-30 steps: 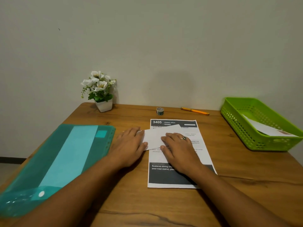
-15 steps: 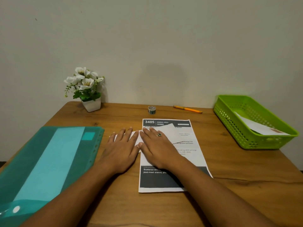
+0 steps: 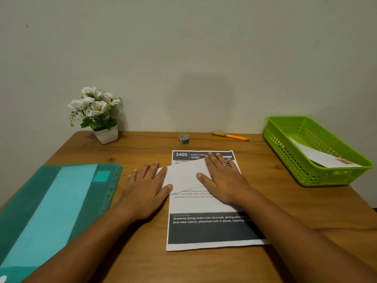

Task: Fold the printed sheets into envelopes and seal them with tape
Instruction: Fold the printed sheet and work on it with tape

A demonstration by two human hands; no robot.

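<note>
1. We hold both hands flat with fingers spread. Our left hand (image 3: 145, 190) presses the left end of the white folded paper (image 3: 183, 176) and our right hand (image 3: 224, 180) presses its right part. The paper lies askew across the printed sheet (image 3: 193, 205), mid-tabletop (image 3: 142, 152).
2. We judge that uneven pressure could slide the paper over the sheet beneath, setting the crease crooked.
3. The tape roll (image 3: 184, 138) sits at the far edge. Reaching for it frees one end, which may spring open.
4. We can read "3405", "DINING AREA", "Scattered dining chairs (not returned)" and "placemats (not in place)".
</note>
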